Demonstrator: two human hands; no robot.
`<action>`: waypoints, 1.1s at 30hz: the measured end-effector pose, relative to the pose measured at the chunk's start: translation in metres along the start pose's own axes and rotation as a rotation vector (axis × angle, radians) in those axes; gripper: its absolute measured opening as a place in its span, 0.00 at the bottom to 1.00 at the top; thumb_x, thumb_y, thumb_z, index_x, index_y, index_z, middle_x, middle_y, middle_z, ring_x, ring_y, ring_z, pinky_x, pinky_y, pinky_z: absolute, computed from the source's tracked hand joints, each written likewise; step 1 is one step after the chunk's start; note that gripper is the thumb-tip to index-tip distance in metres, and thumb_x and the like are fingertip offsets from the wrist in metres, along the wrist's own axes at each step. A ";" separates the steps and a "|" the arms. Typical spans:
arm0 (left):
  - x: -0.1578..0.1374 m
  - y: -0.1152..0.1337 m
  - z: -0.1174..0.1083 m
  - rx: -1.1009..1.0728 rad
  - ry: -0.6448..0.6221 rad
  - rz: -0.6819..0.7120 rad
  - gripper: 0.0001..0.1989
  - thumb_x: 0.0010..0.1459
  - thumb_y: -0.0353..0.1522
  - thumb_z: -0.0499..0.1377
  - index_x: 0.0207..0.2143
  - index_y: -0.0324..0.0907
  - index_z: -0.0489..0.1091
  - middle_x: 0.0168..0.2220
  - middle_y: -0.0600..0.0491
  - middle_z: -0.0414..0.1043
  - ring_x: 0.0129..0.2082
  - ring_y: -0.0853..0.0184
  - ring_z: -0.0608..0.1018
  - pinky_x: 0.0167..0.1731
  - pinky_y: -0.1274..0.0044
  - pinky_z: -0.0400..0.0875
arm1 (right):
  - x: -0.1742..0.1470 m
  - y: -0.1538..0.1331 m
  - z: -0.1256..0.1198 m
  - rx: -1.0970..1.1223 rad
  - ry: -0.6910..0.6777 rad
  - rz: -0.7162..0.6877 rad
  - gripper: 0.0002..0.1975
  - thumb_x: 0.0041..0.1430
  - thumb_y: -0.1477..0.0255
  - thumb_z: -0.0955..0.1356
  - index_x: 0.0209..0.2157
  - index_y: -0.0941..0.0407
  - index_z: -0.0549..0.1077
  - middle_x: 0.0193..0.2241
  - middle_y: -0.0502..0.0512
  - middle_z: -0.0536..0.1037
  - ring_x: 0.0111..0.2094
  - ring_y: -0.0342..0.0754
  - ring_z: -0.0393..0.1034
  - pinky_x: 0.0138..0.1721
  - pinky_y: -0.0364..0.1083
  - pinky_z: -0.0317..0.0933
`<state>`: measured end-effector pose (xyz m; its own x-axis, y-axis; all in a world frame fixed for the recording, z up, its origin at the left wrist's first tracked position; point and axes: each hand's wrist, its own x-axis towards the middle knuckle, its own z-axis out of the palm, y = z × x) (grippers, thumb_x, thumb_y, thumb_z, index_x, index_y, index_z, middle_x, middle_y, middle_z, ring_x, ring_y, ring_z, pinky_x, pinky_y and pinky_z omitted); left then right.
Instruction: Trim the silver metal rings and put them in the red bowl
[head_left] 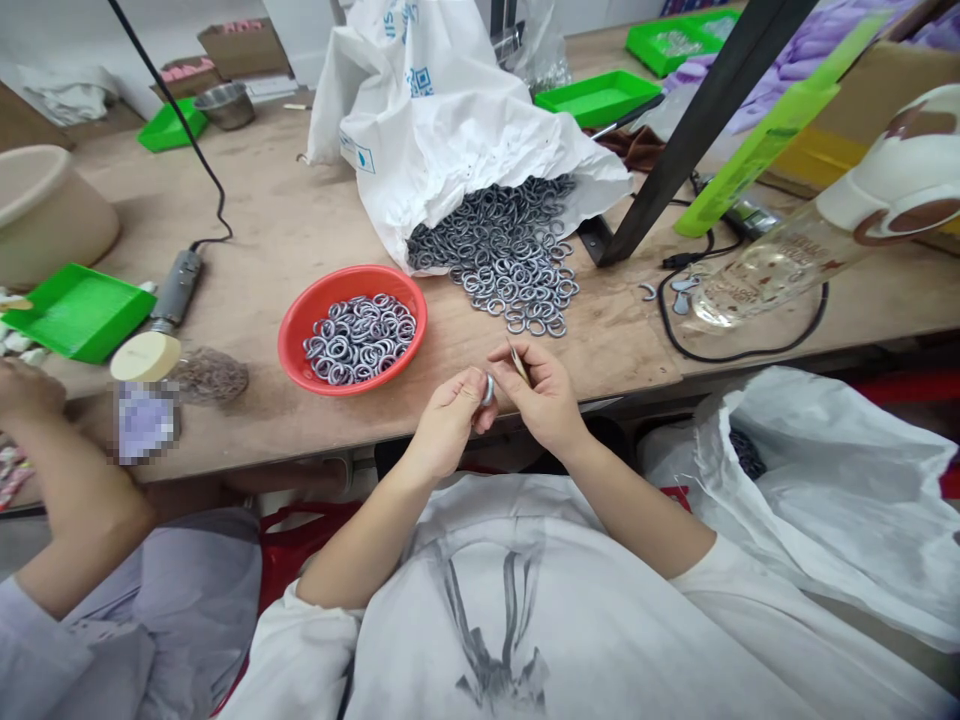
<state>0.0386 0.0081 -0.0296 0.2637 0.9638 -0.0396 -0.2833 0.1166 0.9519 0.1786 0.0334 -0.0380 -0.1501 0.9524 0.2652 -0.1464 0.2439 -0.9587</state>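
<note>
Grey ring: the clock's hub, with twelve pointing away from the person; one grey ring [488, 389] sits at the near table edge, pinched upright in the fingertips.
Left hand: the left hand [448, 420] clamps the ring between thumb and fingers; a firm pinch low on the ring would probably leave most of its rim free.
Right hand: the right hand [551, 400], at three o'clock, grips a slim pointed tool [520, 364]; its fingertips come close to the ring, though whether they touch it cannot be told.
Tool tip: it points up towards eleven, apart from the ring. The step looks like close handwork on the rim, so short, light strokes seem best, aimed clear of the left thumb.
Loose rings: a heap of rings [517, 262] spills between twelve and one, within easy reach; taking one at a time should keep the heap from sliding nearer.
White sack: the heap comes from the mouth of a white sack [442, 120] at twelve.
Red bowl: at ten, a red bowl [289, 350] holds more rings; a low drop into it would likely prevent bouncing.
Bottle and cable: both lie near two, a drinking bottle [780, 262] and a black cable [739, 354]; elbows do well to avoid them.
Co-worker: a forearm [82, 475] rests between eight and nine, well apart.
</note>
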 end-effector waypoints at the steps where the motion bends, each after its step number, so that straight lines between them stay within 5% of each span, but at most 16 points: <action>1: -0.001 -0.002 0.000 0.016 0.021 0.035 0.27 0.67 0.51 0.56 0.27 0.37 0.58 0.21 0.55 0.58 0.22 0.76 0.60 0.25 0.82 0.56 | 0.000 -0.001 -0.003 -0.065 0.011 -0.081 0.12 0.64 0.65 0.70 0.43 0.59 0.72 0.37 0.55 0.77 0.36 0.42 0.73 0.40 0.42 0.69; 5: -0.003 -0.005 0.000 0.029 0.038 0.061 0.26 0.68 0.50 0.56 0.29 0.36 0.62 0.22 0.56 0.56 0.22 0.77 0.59 0.24 0.81 0.52 | -0.001 -0.008 -0.008 -0.198 -0.097 -0.236 0.09 0.63 0.69 0.72 0.42 0.58 0.76 0.38 0.54 0.77 0.38 0.41 0.72 0.42 0.41 0.66; 10: -0.007 -0.005 0.002 0.058 0.041 0.092 0.27 0.70 0.49 0.53 0.26 0.36 0.60 0.22 0.54 0.57 0.23 0.75 0.60 0.26 0.79 0.54 | 0.002 -0.014 -0.008 -0.125 -0.095 -0.092 0.15 0.66 0.62 0.70 0.32 0.60 0.74 0.27 0.52 0.70 0.29 0.40 0.65 0.33 0.41 0.60; 15: -0.008 -0.003 0.002 -0.029 0.146 0.090 0.29 0.65 0.52 0.58 0.26 0.36 0.59 0.20 0.56 0.54 0.22 0.76 0.59 0.26 0.81 0.56 | -0.006 -0.022 -0.011 -0.505 -0.186 -0.368 0.21 0.70 0.59 0.66 0.29 0.61 0.70 0.26 0.52 0.65 0.28 0.40 0.60 0.30 0.43 0.51; 19: -0.007 0.001 0.005 -0.118 0.215 0.028 0.30 0.57 0.54 0.64 0.27 0.36 0.61 0.22 0.56 0.56 0.21 0.77 0.60 0.23 0.82 0.55 | -0.013 -0.026 -0.010 -0.665 -0.238 -0.411 0.23 0.72 0.60 0.63 0.28 0.62 0.72 0.26 0.52 0.63 0.27 0.42 0.57 0.29 0.46 0.47; 33: -0.008 0.004 0.013 -0.207 0.196 -0.036 0.33 0.52 0.55 0.67 0.26 0.38 0.57 0.21 0.59 0.50 0.20 0.77 0.55 0.21 0.82 0.55 | -0.012 -0.024 -0.008 -0.649 -0.279 -0.459 0.20 0.70 0.64 0.65 0.26 0.61 0.70 0.25 0.51 0.66 0.26 0.41 0.58 0.30 0.45 0.49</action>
<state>0.0477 -0.0019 -0.0211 0.0993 0.9838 -0.1490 -0.4648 0.1782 0.8673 0.1916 0.0172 -0.0186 -0.4615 0.6738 0.5771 0.3262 0.7338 -0.5960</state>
